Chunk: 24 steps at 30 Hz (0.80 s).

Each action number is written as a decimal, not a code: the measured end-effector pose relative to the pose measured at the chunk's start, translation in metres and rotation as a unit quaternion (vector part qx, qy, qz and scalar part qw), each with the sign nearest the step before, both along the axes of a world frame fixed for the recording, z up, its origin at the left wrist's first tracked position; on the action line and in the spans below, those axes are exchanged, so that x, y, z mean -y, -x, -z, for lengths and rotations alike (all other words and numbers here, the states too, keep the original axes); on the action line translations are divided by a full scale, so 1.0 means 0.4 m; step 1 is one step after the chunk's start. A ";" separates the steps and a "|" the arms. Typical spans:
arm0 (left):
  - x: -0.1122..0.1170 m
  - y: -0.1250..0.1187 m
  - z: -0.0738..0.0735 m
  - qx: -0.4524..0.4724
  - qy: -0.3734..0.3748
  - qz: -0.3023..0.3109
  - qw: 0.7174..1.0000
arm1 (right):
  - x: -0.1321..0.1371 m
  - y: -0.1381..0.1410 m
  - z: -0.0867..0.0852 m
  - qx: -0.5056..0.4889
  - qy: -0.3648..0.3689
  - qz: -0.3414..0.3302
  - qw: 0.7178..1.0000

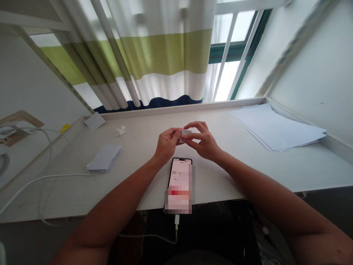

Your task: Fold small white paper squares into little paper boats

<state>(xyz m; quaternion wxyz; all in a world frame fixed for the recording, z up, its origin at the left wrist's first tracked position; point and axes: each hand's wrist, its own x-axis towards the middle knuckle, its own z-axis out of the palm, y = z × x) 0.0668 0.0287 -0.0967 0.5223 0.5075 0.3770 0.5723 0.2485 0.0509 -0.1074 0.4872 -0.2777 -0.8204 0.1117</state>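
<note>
A small folded piece of white paper (186,131) is held between my two hands above the middle of the desk. My left hand (168,141) pinches its left side between thumb and fingers. From the right, my right hand (202,138) grips the paper with thumb and fingertips, its fingers curved. The fingers cover part of the paper, so its full shape is hidden. Just below the hands lies a phone (180,184), its screen lit and partly blurred out.
Large white sheets (278,127) lie at the desk's right. To the left are a stack of smaller paper (104,158), a crumpled white piece (120,130) and a square sheet (94,121). A charging cable (176,224) runs from the phone; white cables (49,176) loop at the left edge.
</note>
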 end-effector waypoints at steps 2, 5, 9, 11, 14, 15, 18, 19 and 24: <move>0.004 0.002 -0.006 -0.003 -0.005 0.011 1.000 | 0.000 -0.002 -0.002 0.010 -0.004 0.005 1.000; 0.008 0.000 -0.011 -0.004 -0.012 0.009 1.000 | 0.003 -0.003 -0.006 0.014 -0.005 0.003 1.000; 0.010 -0.005 -0.012 -0.018 -0.046 -0.017 0.999 | 0.016 0.004 -0.013 -0.062 0.048 -0.042 0.996; 0.012 -0.006 -0.012 -0.035 -0.070 -0.040 0.996 | 0.019 0.010 -0.016 -0.139 0.120 -0.053 0.982; 0.013 -0.008 -0.008 -0.064 -0.093 -0.071 0.991 | 0.014 0.019 -0.019 -0.205 0.228 -0.034 0.951; 0.013 -0.009 -0.005 -0.070 -0.096 -0.078 0.990 | 0.012 0.021 -0.019 -0.207 0.250 -0.033 0.945; 0.010 -0.013 0.005 -0.077 -0.102 -0.083 0.988 | 0.004 0.022 -0.020 -0.201 0.276 -0.052 0.938; 0.009 -0.014 0.008 -0.076 -0.106 -0.084 0.988 | 0.002 0.020 -0.021 -0.202 0.279 -0.051 0.937; 0.001 -0.013 0.008 -0.039 -0.081 -0.085 0.992 | -0.003 0.006 -0.021 -0.135 0.335 -0.096 0.928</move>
